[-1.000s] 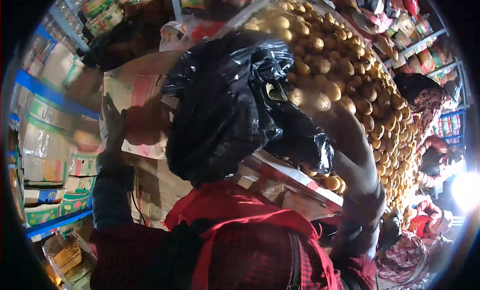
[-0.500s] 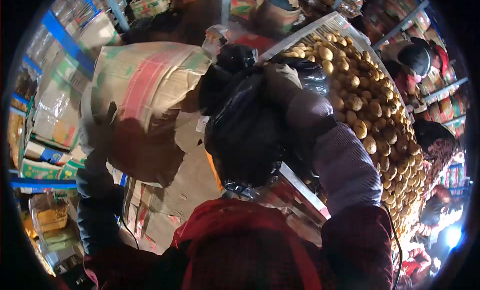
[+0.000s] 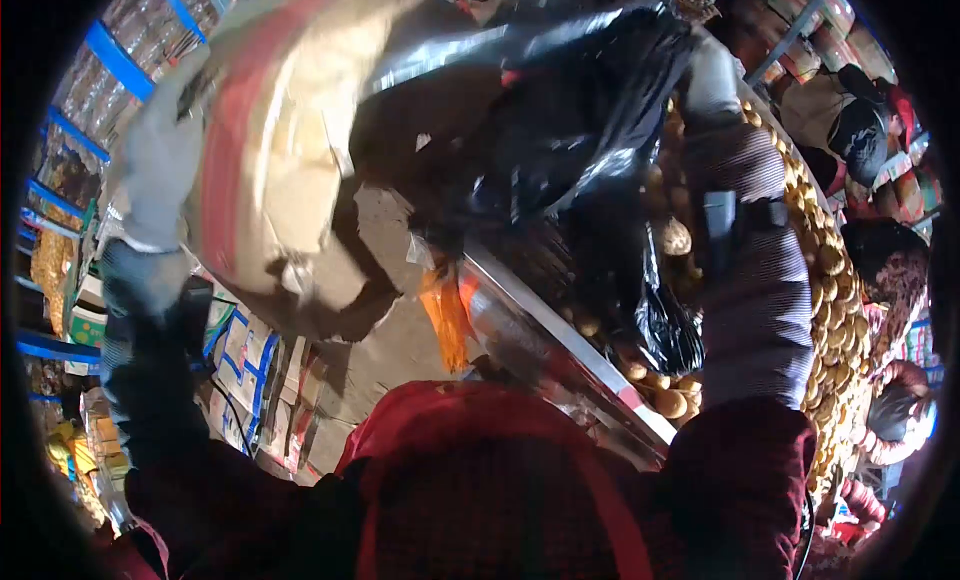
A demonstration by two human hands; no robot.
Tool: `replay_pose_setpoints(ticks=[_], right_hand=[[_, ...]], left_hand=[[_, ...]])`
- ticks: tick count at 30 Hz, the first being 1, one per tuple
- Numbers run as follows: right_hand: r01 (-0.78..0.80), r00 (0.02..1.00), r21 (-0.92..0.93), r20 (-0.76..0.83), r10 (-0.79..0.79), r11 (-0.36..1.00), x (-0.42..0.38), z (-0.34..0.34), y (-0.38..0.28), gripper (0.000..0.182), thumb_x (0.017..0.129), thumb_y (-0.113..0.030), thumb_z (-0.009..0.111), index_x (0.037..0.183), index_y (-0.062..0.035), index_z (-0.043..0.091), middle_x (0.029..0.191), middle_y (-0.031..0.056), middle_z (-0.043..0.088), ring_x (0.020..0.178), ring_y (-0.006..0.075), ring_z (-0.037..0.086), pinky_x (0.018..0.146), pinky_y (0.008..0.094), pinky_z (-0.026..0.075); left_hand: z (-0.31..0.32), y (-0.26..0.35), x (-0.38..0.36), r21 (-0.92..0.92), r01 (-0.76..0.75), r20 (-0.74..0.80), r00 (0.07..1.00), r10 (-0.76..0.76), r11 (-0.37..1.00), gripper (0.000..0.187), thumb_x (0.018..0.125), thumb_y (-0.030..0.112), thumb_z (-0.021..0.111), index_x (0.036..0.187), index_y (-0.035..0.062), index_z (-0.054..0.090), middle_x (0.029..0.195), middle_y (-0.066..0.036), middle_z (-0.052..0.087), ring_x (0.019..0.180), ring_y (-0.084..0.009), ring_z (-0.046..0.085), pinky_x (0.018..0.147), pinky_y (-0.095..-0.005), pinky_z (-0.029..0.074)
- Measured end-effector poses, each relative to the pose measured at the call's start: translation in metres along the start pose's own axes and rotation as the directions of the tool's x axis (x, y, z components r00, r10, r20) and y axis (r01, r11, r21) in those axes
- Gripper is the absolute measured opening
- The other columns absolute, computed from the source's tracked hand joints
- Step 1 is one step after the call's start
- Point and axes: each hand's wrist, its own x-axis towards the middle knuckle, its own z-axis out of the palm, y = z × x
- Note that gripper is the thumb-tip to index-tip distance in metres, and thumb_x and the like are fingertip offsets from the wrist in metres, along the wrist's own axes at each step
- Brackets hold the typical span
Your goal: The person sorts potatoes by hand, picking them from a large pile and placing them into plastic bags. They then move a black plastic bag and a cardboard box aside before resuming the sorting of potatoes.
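A large tan paper bag with a red stripe (image 3: 300, 170) hangs at the left, its lower edge ragged. My left hand (image 3: 160, 180), in a pale glove, is closed on the bag's left side. A black plastic bag (image 3: 570, 120) stretches from the paper bag toward the right, blurred in places. My right hand (image 3: 712, 75), also gloved, is closed on its upper right corner. The black plastic partly covers potatoes (image 3: 825, 300) lying in a large metal-edged bin (image 3: 570, 330). Whether the two bags are joined cannot be told.
An orange mesh bag (image 3: 445, 320) hangs by the bin's near edge. Flattened cartons (image 3: 240, 365) lie at the lower left. Blue metal bars (image 3: 115, 60) stand at the left. Other people, one in a dark cap (image 3: 860, 140), are at the right.
Both hands have moved up and farther apart. The paper bag has lifted, and the black bag has spread out toward the upper right over the potatoes. The orange mesh shows more.
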Motion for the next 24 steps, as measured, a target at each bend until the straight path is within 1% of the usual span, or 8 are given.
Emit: replay_pose_setpoints(ticks=[2,4,7,13,18,20,22,24], right_hand=[[0.297,0.949,-0.508,0.061,-0.310,0.809,0.010,-0.053,-0.021,0.033,0.097,-0.009,0.057,0.127,0.0025,0.064,0.117,0.0113,0.073,0.105,0.0197,0.069,0.093,0.0310,0.054],[0.130,0.991,-0.975,0.122,-0.054,0.178,0.021,-0.110,-0.056,0.038,0.096,-0.011,0.058,0.131,0.0018,0.062,0.120,0.0139,0.072,0.103,0.0210,0.071,0.091,0.0319,0.055],[0.241,0.960,-0.800,0.113,0.256,-0.550,-0.060,-0.129,-0.169,0.029,0.092,-0.012,0.057,0.118,-0.0061,0.070,0.108,0.0160,0.074,0.097,0.0315,0.072,0.085,0.0404,0.057],[-0.154,0.941,-0.895,-0.263,0.214,-0.420,-0.102,-0.237,-0.108,0.027,0.094,-0.015,0.057,0.114,-0.0056,0.072,0.107,0.0172,0.075,0.095,0.0304,0.072,0.081,0.0412,0.058],[-0.013,0.954,-0.952,-0.103,-0.282,0.306,-0.040,-0.279,-0.022,0.027,0.095,-0.018,0.056,0.111,-0.0051,0.074,0.106,0.0182,0.075,0.093,0.0294,0.073,0.078,0.0418,0.058],[0.022,0.947,-1.000,0.025,-0.322,-0.011,-0.049,-0.345,-0.049,0.026,0.097,-0.021,0.058,0.112,-0.0055,0.073,0.105,0.0145,0.075,0.090,0.0266,0.072,0.075,0.0387,0.057],[0.009,0.962,-0.684,0.206,-0.181,-0.729,-0.052,-0.376,-0.110,0.027,0.100,-0.026,0.061,0.112,-0.0047,0.072,0.103,0.0111,0.074,0.083,0.0219,0.071,0.069,0.0367,0.056],[-0.044,0.994,-0.739,0.037,-0.106,-0.672,-0.097,-0.351,-0.128,0.027,0.100,-0.025,0.060,0.115,-0.0040,0.071,0.104,0.0106,0.074,0.084,0.0214,0.070,0.072,0.0370,0.056]], left_hand=[[-0.001,-0.025,0.039,-0.106,-0.281,-0.077,0.959,0.274,0.954,0.054,0.092,0.015,0.073,0.144,0.0115,0.057,0.136,-0.011,0.067,0.122,-0.0268,0.065,0.105,-0.0356,0.050],[-0.021,-0.004,0.069,-0.070,-0.294,-0.088,0.954,0.287,0.953,0.053,0.094,0.014,0.069,0.144,0.0106,0.056,0.138,-0.012,0.065,0.125,-0.0266,0.063,0.107,-0.0356,0.048],[-0.054,0.040,0.092,0.021,-0.314,-0.165,0.935,0.313,0.949,0.050,0.096,0.012,0.065,0.145,0.0092,0.055,0.140,-0.013,0.063,0.129,-0.0264,0.059,0.109,-0.0355,0.046],[-0.061,0.093,0.092,0.123,-0.354,-0.349,0.859,0.374,0.927,0.047,0.101,0.008,0.056,0.147,0.0065,0.052,0.145,-0.014,0.058,0.137,-0.0259,0.053,0.114,-0.0353,0.042],[0.001,0.115,0.122,0.250,-0.429,-0.494,0.714,0.496,0.868,0.048,0.102,0.031,0.054,0.138,0.0001,0.056,0.130,-0.017,0.062,0.122,-0.0283,0.058,0.105,-0.0355,0.049],[0.013,0.116,0.123,0.441,-0.509,-0.592,0.455,0.665,0.740,0.066,0.100,0.056,0.057,0.127,-0.0048,0.061,0.112,-0.020,0.069,0.103,-0.0309,0.068,0.092,-0.0357,0.057],[0.013,0.116,0.125,-0.619,-0.459,-0.325,0.888,0.324,0.637,0.053,0.098,-0.006,0.051,0.151,0.0034,0.047,0.157,-0.013,0.045,0.149,-0.0289,0.039,0.121,-0.0386,0.037],[0.024,0.105,0.141,-0.446,-0.505,-0.364,0.857,0.365,0.739,0.057,0.096,-0.010,0.051,0.152,0.0036,0.046,0.158,-0.013,0.043,0.149,-0.0284,0.038,0.121,-0.0387,0.037]])
